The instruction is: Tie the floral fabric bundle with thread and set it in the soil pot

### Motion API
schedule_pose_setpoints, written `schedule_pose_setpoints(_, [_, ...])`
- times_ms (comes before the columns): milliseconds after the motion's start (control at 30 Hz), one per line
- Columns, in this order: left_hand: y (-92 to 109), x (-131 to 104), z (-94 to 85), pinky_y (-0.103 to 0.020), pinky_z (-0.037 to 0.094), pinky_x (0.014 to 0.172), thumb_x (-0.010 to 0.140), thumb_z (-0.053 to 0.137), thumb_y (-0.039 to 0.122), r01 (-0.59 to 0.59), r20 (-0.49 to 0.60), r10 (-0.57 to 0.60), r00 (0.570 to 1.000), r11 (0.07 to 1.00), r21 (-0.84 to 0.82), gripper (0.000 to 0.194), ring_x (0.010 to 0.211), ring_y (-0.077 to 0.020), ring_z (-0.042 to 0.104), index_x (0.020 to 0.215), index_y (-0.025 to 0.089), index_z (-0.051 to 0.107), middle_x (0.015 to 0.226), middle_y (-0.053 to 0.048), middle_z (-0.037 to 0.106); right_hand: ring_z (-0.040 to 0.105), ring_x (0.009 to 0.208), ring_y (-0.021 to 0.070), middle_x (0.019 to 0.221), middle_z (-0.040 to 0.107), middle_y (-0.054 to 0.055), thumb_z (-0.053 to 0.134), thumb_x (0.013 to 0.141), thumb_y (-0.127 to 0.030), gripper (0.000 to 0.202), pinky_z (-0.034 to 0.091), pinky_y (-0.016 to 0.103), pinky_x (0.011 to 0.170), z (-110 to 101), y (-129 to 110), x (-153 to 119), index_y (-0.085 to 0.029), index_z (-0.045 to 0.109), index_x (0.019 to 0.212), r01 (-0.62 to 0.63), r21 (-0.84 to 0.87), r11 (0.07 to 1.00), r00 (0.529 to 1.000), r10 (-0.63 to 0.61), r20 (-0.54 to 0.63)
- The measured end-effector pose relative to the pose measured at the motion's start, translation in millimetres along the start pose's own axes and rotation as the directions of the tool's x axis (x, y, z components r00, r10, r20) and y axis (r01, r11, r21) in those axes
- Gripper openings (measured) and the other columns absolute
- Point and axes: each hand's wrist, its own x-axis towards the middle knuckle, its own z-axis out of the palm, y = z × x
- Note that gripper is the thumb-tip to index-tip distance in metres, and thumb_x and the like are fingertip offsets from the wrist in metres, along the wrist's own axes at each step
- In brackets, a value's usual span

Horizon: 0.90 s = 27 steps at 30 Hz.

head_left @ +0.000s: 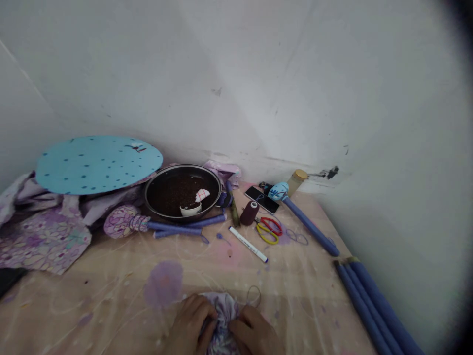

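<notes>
At the bottom of the head view, a bunched piece of floral cloth (223, 308) lies between my hands. My left hand (194, 323) pinches its left side with thumb and fingers closed. From the other side my right hand (254, 328) grips the gathered folds, its fingers bent in. A loop of thin thread (254, 295) curls up just behind the right hand. The lower part of the cloth runs out of view. Farther back lie a white marker (247, 244), red-and-yellow-handled scissors (269, 230) and a dark thread spool (249, 213).
A dark pan (173, 192) holds brown grains, a small cup and a white piece. Left of it are a blue oval board (99, 165) and a floral-headed stick (123, 222). A phone (262, 199), a blue-headed stick (310, 224) and several blue-wrapped rods (377, 305) lie right, along the wall.
</notes>
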Motion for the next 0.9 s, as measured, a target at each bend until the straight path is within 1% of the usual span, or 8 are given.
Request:
schedule_pose_setpoints(133, [-0.4,-0.2,1.7,-0.033,0.049,0.073,0.086,0.053,0.007,0.007,-0.009,-0.007,1.0,1.0,-0.002,0.014,0.078,-0.0221,0.062,0.079,0.02,0.055,0.081,-0.004,0.064,0.061,0.059,0.0136,0.073,0.059,-0.002,0.059,0.082,-0.015,0.015,0.039,0.019,0.049,-3.8,0.7,0.9,-0.029,0.064,0.088,0.029,-0.031,0.999,0.999,-0.028,0.029])
schedule_pose_setpoints(233, [-0.5,-0.3,2.4,-0.033,0.049,0.073,0.086,0.053,0.007,0.012,-0.007,-0.012,1.0,1.0,-0.003,0.014,0.079,-0.0223,0.062,0.079,0.02,0.055,0.081,-0.004,0.064,0.061,0.06,0.0132,0.072,0.059,-0.002,0.061,0.082,-0.014,0.014,0.04,0.018,0.05,-8.3,-0.8,3.7,-0.027,0.063,0.087,0.063,-0.036,0.997,0.998,-0.063,0.006])
schedule_pose_setpoints(367, [0.5,-0.3,1.5,-0.034,0.05,0.074,0.086,0.051,0.008,0.005,0.005,-0.005,1.0,1.0,-0.001,0.014,0.079,-0.022,0.062,0.079,0.02,0.055,0.081,-0.004,0.065,0.061,0.06,0.0124,0.073,0.059,-0.002,0.061,0.083,-0.014,0.012,0.04,0.017,0.051,-10.8,-4.2,6.9,-0.026,0.062,0.085,0.066,-0.036,0.997,0.998,-0.067,-0.02])
schedule_pose_setpoints(533, [3.5,-0.9,-0.9,-0.034,0.051,0.076,0.085,0.053,0.008,-0.012,-0.001,0.012,1.0,1.0,0.0,0.014,0.081,-0.0218,0.062,0.08,0.021,0.056,0.082,-0.003,0.066,0.061,0.06,0.0138,0.072,0.059,-0.001,0.055,0.088,-0.017,0.011,0.043,0.018,0.053,-0.9,-8.2,5.3,-0.025,0.061,0.084,0.06,-0.051,0.997,0.994,-0.064,-0.087])
schedule_pose_setpoints(700, [2.8,-2.0,-2.3,-0.032,0.051,0.075,0.084,0.053,0.005,-0.064,-0.027,0.064,0.998,0.998,-0.011,0.016,0.079,-0.0211,0.063,0.082,0.021,0.057,0.081,-0.002,0.067,0.065,0.063,0.0163,0.073,0.061,0.002,0.046,0.093,-0.016,0.019,0.048,0.019,0.056,10.8,-12.1,1.0,-0.024,0.061,0.084,0.0,-0.023,1.0,0.99,-0.003,-0.142])
schedule_pose_setpoints(800, [1.4,-1.7,-2.3,-0.032,0.051,0.074,0.083,0.053,0.005,-0.106,-0.021,0.106,0.994,0.994,-0.014,0.017,0.077,-0.0208,0.063,0.083,0.021,0.058,0.079,-0.002,0.067,0.064,0.058,0.0152,0.071,0.06,0.002,0.039,0.097,-0.017,0.026,0.048,0.018,0.053,13.8,-14.9,-0.5,-0.024,0.063,0.086,-0.012,-0.004,1.0,0.985,0.012,-0.172])
schedule_pose_setpoints(900, [0.4,-1.4,-2.0,-0.032,0.051,0.074,0.083,0.054,0.006,-0.135,-0.012,0.135,0.991,0.991,-0.013,0.015,0.078,-0.0208,0.063,0.084,0.02,0.059,0.08,-0.003,0.067,0.063,0.057,0.0142,0.071,0.059,0.003,0.035,0.099,-0.018,0.031,0.049,0.017,0.054,17.1,-17.7,-1.3,-0.023,0.062,0.086,-0.027,0.028,0.999,0.976,0.032,-0.217])
